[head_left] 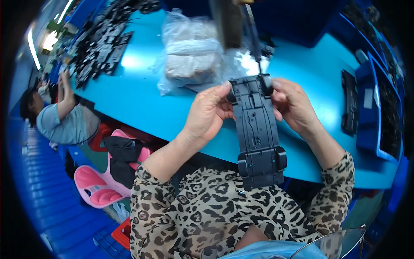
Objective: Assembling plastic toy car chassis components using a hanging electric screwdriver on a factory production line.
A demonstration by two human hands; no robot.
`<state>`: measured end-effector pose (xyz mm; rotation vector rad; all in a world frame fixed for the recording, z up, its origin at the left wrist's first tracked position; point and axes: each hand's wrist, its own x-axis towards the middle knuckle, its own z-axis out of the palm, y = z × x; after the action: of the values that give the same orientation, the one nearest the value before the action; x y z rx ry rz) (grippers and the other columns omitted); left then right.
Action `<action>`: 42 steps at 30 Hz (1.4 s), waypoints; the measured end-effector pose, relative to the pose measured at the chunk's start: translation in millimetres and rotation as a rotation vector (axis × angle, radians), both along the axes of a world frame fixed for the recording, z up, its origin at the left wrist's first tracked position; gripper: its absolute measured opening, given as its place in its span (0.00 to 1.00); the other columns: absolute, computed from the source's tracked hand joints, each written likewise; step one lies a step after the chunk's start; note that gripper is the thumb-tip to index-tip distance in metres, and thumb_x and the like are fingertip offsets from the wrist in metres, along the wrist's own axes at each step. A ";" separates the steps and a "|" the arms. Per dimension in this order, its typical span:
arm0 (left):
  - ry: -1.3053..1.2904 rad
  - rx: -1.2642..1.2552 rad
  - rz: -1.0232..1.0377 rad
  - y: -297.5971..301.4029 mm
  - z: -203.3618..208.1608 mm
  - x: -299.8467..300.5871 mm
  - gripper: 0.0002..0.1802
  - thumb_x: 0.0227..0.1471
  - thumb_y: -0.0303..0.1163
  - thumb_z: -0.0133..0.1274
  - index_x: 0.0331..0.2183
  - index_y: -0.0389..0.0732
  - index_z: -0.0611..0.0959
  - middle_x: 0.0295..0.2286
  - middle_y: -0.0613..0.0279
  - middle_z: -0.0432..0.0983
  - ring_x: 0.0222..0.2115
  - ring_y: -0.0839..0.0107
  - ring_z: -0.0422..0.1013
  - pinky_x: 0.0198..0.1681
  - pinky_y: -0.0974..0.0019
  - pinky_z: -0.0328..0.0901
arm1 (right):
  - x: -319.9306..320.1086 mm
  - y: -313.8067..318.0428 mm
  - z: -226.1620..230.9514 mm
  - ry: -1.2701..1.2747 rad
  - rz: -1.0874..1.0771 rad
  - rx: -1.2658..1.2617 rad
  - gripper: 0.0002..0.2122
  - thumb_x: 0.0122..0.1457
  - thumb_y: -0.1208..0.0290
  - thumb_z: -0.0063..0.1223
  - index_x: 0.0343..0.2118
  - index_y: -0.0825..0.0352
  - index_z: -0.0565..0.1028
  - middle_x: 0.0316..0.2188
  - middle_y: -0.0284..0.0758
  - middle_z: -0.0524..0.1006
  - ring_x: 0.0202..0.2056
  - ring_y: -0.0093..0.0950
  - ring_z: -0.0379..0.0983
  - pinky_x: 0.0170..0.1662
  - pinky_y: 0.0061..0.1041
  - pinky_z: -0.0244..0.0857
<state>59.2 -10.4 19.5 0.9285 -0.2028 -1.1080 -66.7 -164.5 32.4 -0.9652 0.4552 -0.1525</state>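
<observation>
While the left hand (209, 110) pinches the far left corner of a long black plastic chassis (257, 125) between thumb and curled fingers, the right hand (293, 103), its fingers likewise bent, grips the far right corner. The chassis is held over the near edge of the blue table (129, 103), its near end toward the person's leopard-print top (207, 194). A thin driver (254, 41) points down at its far end; whether its tip touches cannot be told. Beyond the left hand sits a plastic-wrapped bundle (192, 60), with a heap of black parts (101, 52) farther left. To the right, another black piece (349, 101) lies beside a blue bin (371, 125). Far left, a co-worker (67, 121) has raised arms, beyond a pink seat (101, 187).
</observation>
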 end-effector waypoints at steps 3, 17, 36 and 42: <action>0.064 0.026 0.104 21.3 -0.2 7.4 0.11 0.48 0.37 0.45 0.27 0.39 0.75 0.23 0.63 0.72 0.21 0.75 0.68 0.22 0.72 0.64 | -1.4 4.9 1.8 0.019 0.026 -0.080 0.16 0.52 0.62 0.42 0.34 0.73 0.68 0.16 0.35 0.68 0.12 0.20 0.61 0.13 0.13 0.54; -0.270 -0.250 1.029 149.0 7.7 287.7 0.16 0.54 0.36 0.31 0.32 0.32 0.67 0.32 0.47 0.69 0.33 0.56 0.67 0.38 0.54 0.64 | 5.8 8.2 -14.1 0.113 -0.032 -0.100 0.13 0.50 0.65 0.45 0.30 0.72 0.70 0.15 0.38 0.69 0.09 0.20 0.60 0.11 0.13 0.54; -0.165 -0.092 0.359 87.3 7.8 74.8 0.15 0.52 0.39 0.38 0.35 0.37 0.70 0.16 0.66 0.63 0.15 0.74 0.58 0.16 0.72 0.54 | -85.4 -34.0 5.6 0.274 -0.358 -1.844 0.12 0.45 0.70 0.51 0.33 0.70 0.70 0.24 0.39 0.71 0.24 0.31 0.68 0.26 0.24 0.61; -0.184 -0.150 0.100 58.0 5.4 27.9 0.16 0.52 0.39 0.35 0.33 0.37 0.70 0.15 0.62 0.67 0.13 0.69 0.63 0.15 0.65 0.60 | -157.4 -82.9 -11.2 1.168 -0.387 -1.759 0.26 0.43 0.63 0.52 0.45 0.70 0.61 0.43 0.49 0.60 0.43 0.42 0.57 0.42 0.35 0.56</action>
<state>87.1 47.7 24.9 0.8960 -0.3811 -0.9028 -224.1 -247.4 21.2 -2.6947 1.7183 -0.3437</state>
